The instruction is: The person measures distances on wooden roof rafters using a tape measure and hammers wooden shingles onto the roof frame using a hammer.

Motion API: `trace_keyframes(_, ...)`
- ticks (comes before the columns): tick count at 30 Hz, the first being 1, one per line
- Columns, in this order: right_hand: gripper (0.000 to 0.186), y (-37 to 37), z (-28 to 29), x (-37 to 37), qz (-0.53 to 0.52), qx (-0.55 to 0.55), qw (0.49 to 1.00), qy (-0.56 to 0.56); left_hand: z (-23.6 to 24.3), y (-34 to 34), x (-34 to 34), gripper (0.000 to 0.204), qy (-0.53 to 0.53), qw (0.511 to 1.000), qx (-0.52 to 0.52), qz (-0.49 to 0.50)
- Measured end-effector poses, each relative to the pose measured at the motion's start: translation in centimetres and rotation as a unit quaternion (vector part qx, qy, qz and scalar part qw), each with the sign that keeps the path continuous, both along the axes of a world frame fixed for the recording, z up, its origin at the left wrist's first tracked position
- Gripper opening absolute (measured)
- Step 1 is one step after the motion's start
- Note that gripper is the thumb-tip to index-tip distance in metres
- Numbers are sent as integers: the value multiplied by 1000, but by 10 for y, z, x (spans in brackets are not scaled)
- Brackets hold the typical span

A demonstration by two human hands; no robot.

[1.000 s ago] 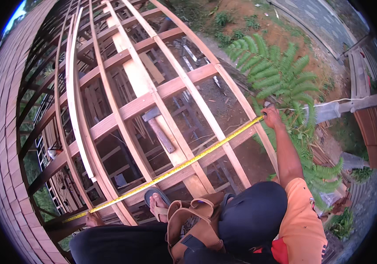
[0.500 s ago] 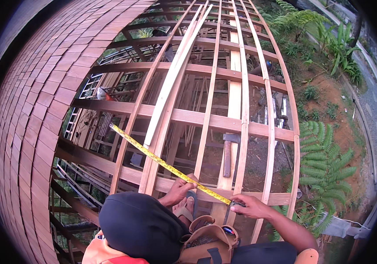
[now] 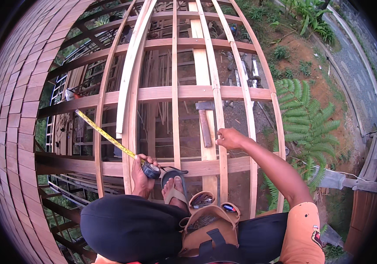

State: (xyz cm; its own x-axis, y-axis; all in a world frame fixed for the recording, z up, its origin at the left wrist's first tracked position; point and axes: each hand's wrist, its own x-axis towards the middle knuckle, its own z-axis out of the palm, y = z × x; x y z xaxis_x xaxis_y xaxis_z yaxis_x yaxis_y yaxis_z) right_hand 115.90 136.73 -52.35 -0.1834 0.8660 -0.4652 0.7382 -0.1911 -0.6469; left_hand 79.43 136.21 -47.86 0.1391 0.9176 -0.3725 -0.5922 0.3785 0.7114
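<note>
My left hand (image 3: 142, 174) holds a black tape measure (image 3: 152, 170), its yellow blade (image 3: 105, 134) extending up-left across the battens. My right hand (image 3: 227, 139) has curled fingers just over a light batten (image 3: 223, 169); I cannot make out what, if anything, they hold. Left of it, a hatchet (image 3: 206, 127) with a wooden handle lies on a pale board (image 3: 209, 187). A brown leather tool pouch (image 3: 210, 235) with nails and small tools sits between my legs. My sandalled foot (image 3: 173, 189) is beside the tape case.
I am on an open timber roof frame (image 3: 245, 93) with gaps showing the ground and lumber far below. Shingles (image 3: 14, 145) cover the left side. Beyond the right edge are ferns (image 3: 303, 119), bare soil, a paved path (image 3: 351, 75) and a wire over a wooden structure.
The tape case has passed from my right hand into my left, and the blade is shorter and slanted. My right hand has moved up beside the hatchet. The view has turned.
</note>
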Motion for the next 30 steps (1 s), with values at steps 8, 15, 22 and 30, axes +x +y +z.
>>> trace_keyframes(8,51,33,-31,-69,-57,28,995,-73,-20,-4,-11,34,32,999,-37,-17)
trace_keyframes(15,74,40,-118,-90,-153,176,926,-297,-22,12,10,38,50,995,-38,-80)
trace_keyframes(22,57,35,-45,-92,-244,13,969,-30,-14,-1,-15,37,97,992,-34,-78)
trace_keyframes(30,52,-52,133,-72,-212,-51,966,139,138,-14,-104,43,393,909,-88,-108)
